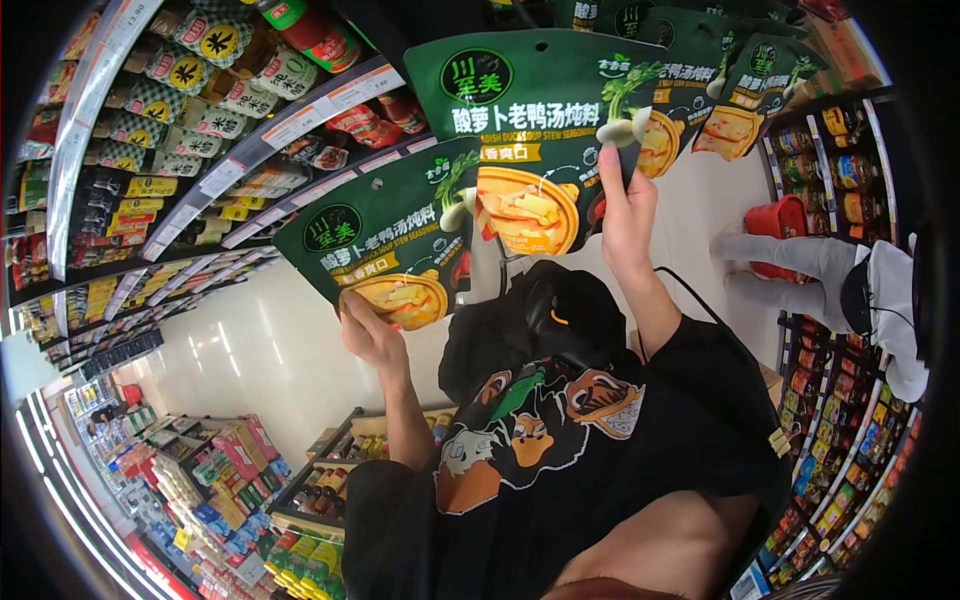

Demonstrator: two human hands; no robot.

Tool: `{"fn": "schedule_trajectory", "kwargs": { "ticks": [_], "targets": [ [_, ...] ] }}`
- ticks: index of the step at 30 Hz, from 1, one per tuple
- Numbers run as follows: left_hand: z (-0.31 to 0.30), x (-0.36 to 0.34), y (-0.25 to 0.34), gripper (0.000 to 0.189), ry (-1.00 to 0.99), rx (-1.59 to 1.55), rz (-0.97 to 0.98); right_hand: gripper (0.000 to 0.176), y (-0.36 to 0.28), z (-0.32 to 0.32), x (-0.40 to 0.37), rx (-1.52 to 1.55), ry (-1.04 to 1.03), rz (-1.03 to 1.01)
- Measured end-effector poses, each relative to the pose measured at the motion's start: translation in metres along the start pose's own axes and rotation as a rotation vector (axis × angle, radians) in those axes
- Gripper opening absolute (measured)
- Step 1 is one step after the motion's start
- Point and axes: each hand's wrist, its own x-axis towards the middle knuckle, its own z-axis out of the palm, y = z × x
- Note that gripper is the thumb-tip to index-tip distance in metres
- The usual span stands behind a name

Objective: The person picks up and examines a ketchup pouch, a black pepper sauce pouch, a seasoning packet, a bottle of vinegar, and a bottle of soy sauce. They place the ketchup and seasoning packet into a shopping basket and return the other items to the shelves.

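My left hand [375, 335] grips the lower edge of a dark green seasoning packet [395, 235], which is tilted and printed with a bowl of stew. Its thumb lies across the front. My right hand [628, 220] is closed on the right side of a second green seasoning packet [535, 150] of the same design, held higher up. This second packet overlaps the upper right corner of the first. The fingers behind both packets are hidden. Beyond my right hand, similar green packets [755, 95] hang in a group.
Shelves of bottles [185, 70] with price strips [300, 115] run along the left. At the right, a person in grey trousers [800, 270] stands beside a red basket [775, 225]. More stocked shelves [845, 430] curve along the lower right. Boxed goods [235, 455] are stacked at lower left.
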Motion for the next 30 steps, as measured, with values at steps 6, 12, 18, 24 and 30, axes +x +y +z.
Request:
{"fn": "schedule_trajectory", "kwargs": {
  "ticks": [6, 12, 18, 24, 30],
  "targets": [
    [0.006, 0.000, 0.009, 0.039, 0.024, -0.061, 0.005, 0.031, -0.011, 0.003, 0.003, 0.025, -0.024, -0.022],
    [0.010, -0.001, 0.012, 0.039, 0.042, 0.005, 0.039, 0.031, -0.006, 0.001, 0.015, -0.023, -0.072, 0.027],
    [0.014, -0.004, 0.011, 0.041, 0.058, 0.002, 0.015, 0.032, -0.002, 0.022, 0.018, 0.034, -0.051, -0.005],
    [0.019, -0.005, 0.017, 0.043, 0.067, 0.012, 0.017, 0.032, 0.025, 0.059, 0.038, 0.124, 0.047, 0.022],
    [0.016, -0.007, 0.020, 0.040, 0.059, -0.009, 0.014, 0.036, 0.045, 0.076, 0.086, -0.087, 0.172, 0.019]
  ]
}}
